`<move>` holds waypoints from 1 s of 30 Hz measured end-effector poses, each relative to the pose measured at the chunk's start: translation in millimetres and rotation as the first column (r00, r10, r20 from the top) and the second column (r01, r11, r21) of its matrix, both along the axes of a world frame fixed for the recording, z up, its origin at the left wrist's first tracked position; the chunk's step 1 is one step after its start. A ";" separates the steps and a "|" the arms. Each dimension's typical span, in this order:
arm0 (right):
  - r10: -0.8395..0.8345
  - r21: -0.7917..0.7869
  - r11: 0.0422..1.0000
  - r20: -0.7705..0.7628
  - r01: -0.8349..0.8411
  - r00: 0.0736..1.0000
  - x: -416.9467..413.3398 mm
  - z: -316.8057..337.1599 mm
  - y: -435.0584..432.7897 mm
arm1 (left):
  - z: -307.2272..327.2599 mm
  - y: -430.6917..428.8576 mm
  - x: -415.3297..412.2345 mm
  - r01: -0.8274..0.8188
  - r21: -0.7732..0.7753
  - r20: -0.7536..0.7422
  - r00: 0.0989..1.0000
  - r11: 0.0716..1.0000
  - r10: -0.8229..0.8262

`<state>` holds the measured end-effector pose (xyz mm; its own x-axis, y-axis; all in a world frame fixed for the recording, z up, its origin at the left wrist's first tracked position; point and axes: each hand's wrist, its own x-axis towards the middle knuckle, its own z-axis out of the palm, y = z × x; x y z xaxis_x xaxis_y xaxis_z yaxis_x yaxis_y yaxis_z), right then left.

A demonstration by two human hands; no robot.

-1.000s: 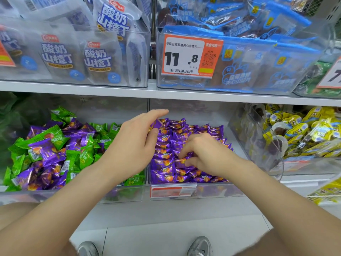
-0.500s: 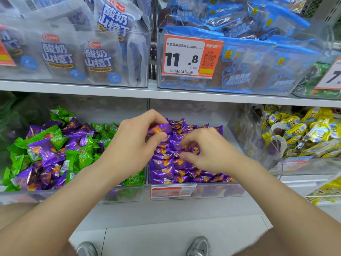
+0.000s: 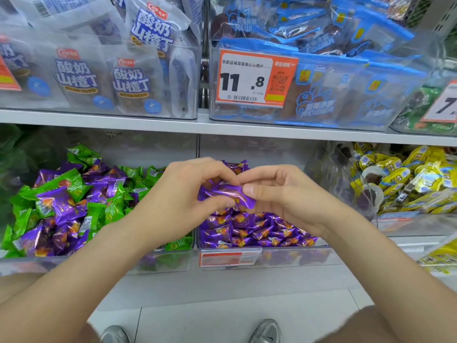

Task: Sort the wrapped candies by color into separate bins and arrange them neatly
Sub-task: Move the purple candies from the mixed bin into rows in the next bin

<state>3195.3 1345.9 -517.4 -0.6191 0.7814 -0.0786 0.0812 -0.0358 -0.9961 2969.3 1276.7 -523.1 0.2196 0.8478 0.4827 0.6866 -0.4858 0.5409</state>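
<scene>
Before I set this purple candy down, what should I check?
1. Grip on the purple candy: ok, left hand and right hand both pinch it.
2. Candy above the purple bin: ok.
3. Purple bin free of other colors: ok where visible; under the hands, cannot tell.
4. Front rows in that bin neat: ok.
5. Mixed bin sorted: not ok, green candies and purple ones lie together.

Both forearms are extended from the near corners toward the centre, where the hands are held close together. A purple candy (image 3: 226, 194) is pinched between the thumb and curled fingers of the left hand (image 3: 183, 194), its right end gripped by the right hand (image 3: 286, 194).
</scene>
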 end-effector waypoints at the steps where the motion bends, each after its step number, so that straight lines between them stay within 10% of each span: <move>1: 0.015 0.031 0.999 0.027 -0.016 1.000 0.4 0.5 -1.4 | -0.7 0.2 -0.1 -0.011 -0.005 -0.006 1.000 1.000 0.011; 8: -0.012 0.390 0.910 0.358 -0.138 0.934 7.5 1.0 4.0 | -7.6 1.3 6.8 -0.088 -0.031 -0.068 0.994 0.996 0.086; 13: -0.225 0.587 0.730 0.690 -0.351 0.688 13.3 -18.5 11.4 | -12.7 3.2 1.2 -0.220 0.018 -0.148 0.964 0.975 0.221; 22: -0.394 0.625 0.586 0.776 -0.516 0.493 -12.5 -35.0 6.1 | -14.7 2.5 -1.8 -0.245 -0.076 -0.171 0.958 0.966 0.230; 30: -0.302 0.595 0.631 0.780 -0.499 0.548 -14.9 -48.2 12.6 | -16.6 0.9 -4.3 -0.235 -0.115 -0.175 0.961 0.965 0.214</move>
